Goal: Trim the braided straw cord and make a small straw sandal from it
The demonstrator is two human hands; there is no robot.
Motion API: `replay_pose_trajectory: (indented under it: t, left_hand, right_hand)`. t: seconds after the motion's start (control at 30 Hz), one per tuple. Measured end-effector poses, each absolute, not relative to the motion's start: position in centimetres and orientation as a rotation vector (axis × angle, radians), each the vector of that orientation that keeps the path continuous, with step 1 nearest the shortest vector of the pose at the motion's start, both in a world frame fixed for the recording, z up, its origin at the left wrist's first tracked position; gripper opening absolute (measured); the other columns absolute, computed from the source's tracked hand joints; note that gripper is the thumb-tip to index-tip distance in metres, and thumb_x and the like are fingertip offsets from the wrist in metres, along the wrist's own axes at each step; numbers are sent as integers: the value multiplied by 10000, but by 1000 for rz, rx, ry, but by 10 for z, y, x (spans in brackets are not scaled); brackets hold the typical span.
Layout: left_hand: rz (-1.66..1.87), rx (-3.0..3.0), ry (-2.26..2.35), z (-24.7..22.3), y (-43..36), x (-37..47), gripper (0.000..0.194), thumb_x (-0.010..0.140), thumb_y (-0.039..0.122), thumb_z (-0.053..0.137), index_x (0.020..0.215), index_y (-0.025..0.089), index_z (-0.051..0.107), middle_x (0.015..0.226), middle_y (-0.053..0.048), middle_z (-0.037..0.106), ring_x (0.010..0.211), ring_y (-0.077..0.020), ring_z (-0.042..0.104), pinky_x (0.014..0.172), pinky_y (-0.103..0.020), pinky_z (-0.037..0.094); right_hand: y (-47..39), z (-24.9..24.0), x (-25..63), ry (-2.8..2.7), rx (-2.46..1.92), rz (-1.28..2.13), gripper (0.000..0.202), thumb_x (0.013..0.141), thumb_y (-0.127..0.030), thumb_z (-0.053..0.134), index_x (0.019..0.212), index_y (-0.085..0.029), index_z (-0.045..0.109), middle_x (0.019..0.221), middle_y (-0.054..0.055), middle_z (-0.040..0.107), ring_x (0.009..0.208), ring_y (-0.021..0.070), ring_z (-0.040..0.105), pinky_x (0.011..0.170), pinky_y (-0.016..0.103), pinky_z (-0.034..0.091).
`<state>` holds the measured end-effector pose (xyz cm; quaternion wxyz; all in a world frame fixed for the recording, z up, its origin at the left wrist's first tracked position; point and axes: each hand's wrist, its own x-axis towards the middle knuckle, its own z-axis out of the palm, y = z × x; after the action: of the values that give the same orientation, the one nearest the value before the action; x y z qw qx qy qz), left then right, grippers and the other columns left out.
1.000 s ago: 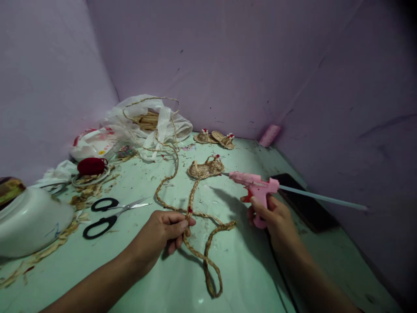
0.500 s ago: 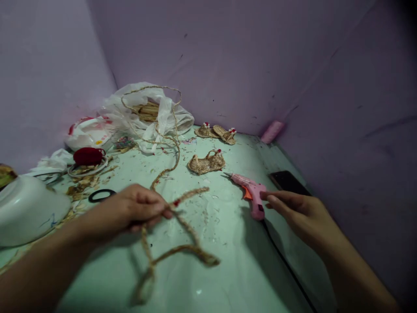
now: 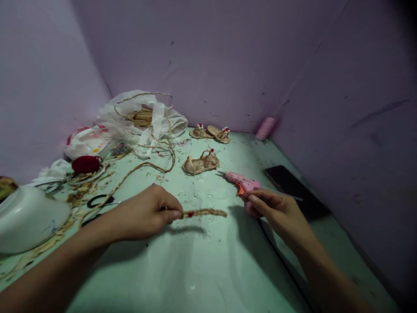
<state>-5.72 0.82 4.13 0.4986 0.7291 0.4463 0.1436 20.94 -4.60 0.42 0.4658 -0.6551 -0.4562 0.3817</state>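
My left hand (image 3: 153, 213) pinches a braided straw cord (image 3: 208, 212) close to its end. The short free end points right, with a small red mark beside the fingertips. From the hand's far side the cord's long part runs back over the table to the plastic bag. My right hand (image 3: 270, 208) is closed around the handle of a pink glue gun (image 3: 243, 180), its fingertips by the orange trigger (image 3: 240, 189). The gun lies with its metal nozzle toward the left. Beyond the nozzle sits a small woven straw slipper (image 3: 201, 164) with a red bead.
Two more beaded slippers (image 3: 218, 134) lie by the back wall near a pink roll (image 3: 265, 128). A dark phone (image 3: 286, 182) is at the right. Leftward are a white bowl (image 3: 32, 219), black-handled scissors (image 3: 97, 201), red yarn (image 3: 87, 164) and a plastic bag (image 3: 159, 124) of straw strips.
My left hand has straightened the cord end, and the dangling loop has gone from below it. My right hand has moved left, from beside the glue gun onto its handle.
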Motion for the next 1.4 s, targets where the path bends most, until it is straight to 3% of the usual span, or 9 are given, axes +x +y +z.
replay_pose_trajectory:
  t: [0.13, 0.27, 0.47, 0.67, 0.8, 0.9, 1.03, 1.2, 1.4]
  left_hand:
    - [151, 1939, 863, 14, 11, -41, 136, 667, 239, 549, 584, 161, 625, 570, 2, 541, 568, -122, 471, 553, -211, 328]
    - [50, 2037, 696, 15, 10, -39, 173, 723, 175, 483, 653, 169, 641, 657, -15, 565, 638, -130, 500, 618, -221, 359]
    - [2, 2029, 708, 11, 3, -35, 201, 717, 154, 461, 677, 171, 657, 652, -6, 577, 586, -113, 477, 566, -217, 347]
    - [81, 1967, 956, 0, -4, -24, 163, 642, 153, 479, 638, 158, 642, 561, 1, 566, 525, -107, 450, 488, -215, 303]
    - [230, 1958, 1101, -3, -9, -18, 127, 621, 166, 507, 585, 157, 628, 521, -12, 565, 491, -111, 451, 463, -224, 282]
    - [301, 1960, 1150, -8, -13, -15, 130, 613, 170, 505, 583, 157, 632, 523, -24, 576, 483, -115, 454, 453, -230, 264]
    - [316, 1982, 1182, -10, -17, -12, 162, 634, 191, 486, 597, 155, 639, 549, -38, 592, 515, -127, 473, 469, -240, 274]
    - [304, 1978, 1169, -12, -16, -9, 181, 676, 220, 471, 617, 164, 632, 581, -38, 605, 548, -135, 492, 494, -247, 293]
    - [350, 2013, 1129, -14, -16, -6, 186, 696, 186, 466, 636, 165, 640, 626, -53, 621, 606, -148, 515, 560, -260, 322]
  right_hand:
    - [-47, -1, 210, -1095, -1578, 1138, 267, 587, -376, 680, 715, -142, 688, 583, 25, 604, 482, 98, 475, 427, 217, 360]
    - [-46, -8, 198, -1142, -1485, 1440, 207, 642, -347, 669, 719, -155, 686, 568, 4, 589, 454, 67, 447, 398, 181, 337]
    - [-51, -9, 184, -1265, -1376, 1796, 276, 693, -405, 618, 625, -142, 666, 458, -29, 499, 383, 45, 345, 359, 183, 257]
    - [-56, -8, 176, -1472, -1480, 1758, 233, 672, -347, 642, 601, -126, 658, 484, -24, 513, 437, 55, 356, 438, 212, 275]
    - [-57, -8, 168, -1550, -1494, 1722, 254, 681, -340, 624, 544, -126, 627, 440, -46, 421, 431, 48, 282, 415, 209, 206]
    - [-57, -8, 160, -1481, -1555, 1661, 246, 660, -358, 634, 582, -124, 630, 447, -37, 451, 418, 49, 300, 399, 204, 214]
    - [-55, -6, 152, -1441, -1615, 1543, 226, 651, -349, 626, 617, -126, 636, 520, 9, 554, 450, 80, 414, 428, 218, 308]
    - [-54, -14, 154, -1583, -1707, 1400, 187, 706, -291, 555, 670, -135, 654, 575, 25, 594, 491, 100, 461, 447, 221, 322]
    - [-55, -21, 153, -1582, -1650, 1379, 148, 700, -250, 541, 595, -152, 577, 496, -24, 492, 432, 76, 405, 395, 201, 279]
